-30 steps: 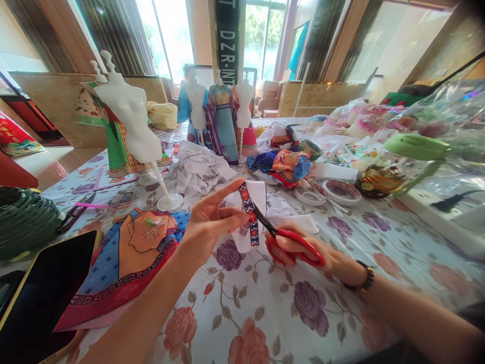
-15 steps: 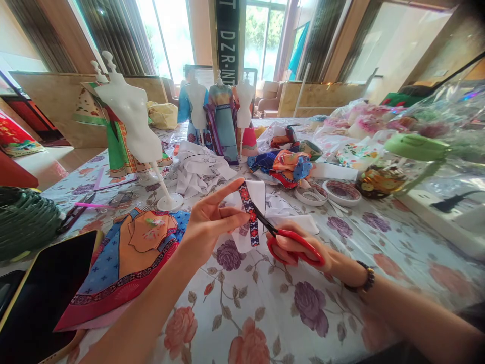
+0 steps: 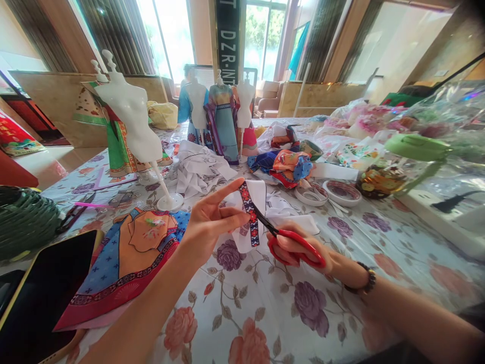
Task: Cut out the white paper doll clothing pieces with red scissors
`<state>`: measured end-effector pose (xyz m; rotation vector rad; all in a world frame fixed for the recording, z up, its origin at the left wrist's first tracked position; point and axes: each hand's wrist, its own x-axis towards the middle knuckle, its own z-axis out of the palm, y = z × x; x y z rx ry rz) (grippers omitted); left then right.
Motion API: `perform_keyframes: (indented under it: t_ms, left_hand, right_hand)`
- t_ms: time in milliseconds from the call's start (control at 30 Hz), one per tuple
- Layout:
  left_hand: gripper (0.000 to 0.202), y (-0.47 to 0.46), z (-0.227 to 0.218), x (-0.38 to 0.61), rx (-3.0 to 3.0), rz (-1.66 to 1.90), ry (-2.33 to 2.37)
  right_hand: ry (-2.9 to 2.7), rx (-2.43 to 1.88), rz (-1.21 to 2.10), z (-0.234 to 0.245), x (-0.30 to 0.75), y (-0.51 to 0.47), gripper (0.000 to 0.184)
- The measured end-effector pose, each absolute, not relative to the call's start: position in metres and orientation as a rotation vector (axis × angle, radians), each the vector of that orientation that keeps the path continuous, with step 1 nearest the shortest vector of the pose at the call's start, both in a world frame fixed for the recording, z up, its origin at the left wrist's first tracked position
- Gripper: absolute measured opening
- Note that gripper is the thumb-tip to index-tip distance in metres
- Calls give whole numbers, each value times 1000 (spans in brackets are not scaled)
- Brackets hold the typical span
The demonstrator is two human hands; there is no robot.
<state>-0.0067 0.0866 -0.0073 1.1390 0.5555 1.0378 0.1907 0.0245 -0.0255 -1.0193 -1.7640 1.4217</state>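
Observation:
Between the thumb and fingers of my left hand (image 3: 206, 225) is a narrow patterned fabric strip (image 3: 254, 233), dark with red and white motifs and a white margin along its side. My right hand (image 3: 303, 247) grips red-handled scissors (image 3: 316, 255), fingers through the loops. Their dark blades (image 3: 262, 218) reach up to the strip beside my left thumb; whether they are fully closed I cannot tell. Left of my left forearm lies a cut fabric garment piece (image 3: 127, 263) in blue, orange and crimson.
A white mini dress form (image 3: 129, 111) stands at left behind a phone (image 3: 49, 293). White scraps (image 3: 200, 164), coloured cloth (image 3: 282, 164) and tape rolls (image 3: 343, 193) lie farther back. A green-lidded jar (image 3: 382, 174) and a power strip (image 3: 450, 217) are at right.
Almost nothing differs. The scissors and my right hand have shifted very slightly; my left hand keeps its hold on the strip.

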Motion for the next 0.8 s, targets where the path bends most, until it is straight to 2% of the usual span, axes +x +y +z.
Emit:
perform_keyframes:
  t_ms: [333, 533, 800]
  left_hand:
    - [59, 87, -7, -7, 1188, 1054, 576]
    - [58, 87, -7, -6, 1163, 1050, 545]
    - [56, 83, -6, -7, 1145, 1055, 521]
  right_hand:
    - [-1701, -1012, 1402, -26, 187, 23, 66]
    - [-1671, -923, 1398, -34, 190, 24, 59]
    - [-1797, -837, 1541, -32, 192, 21, 58]
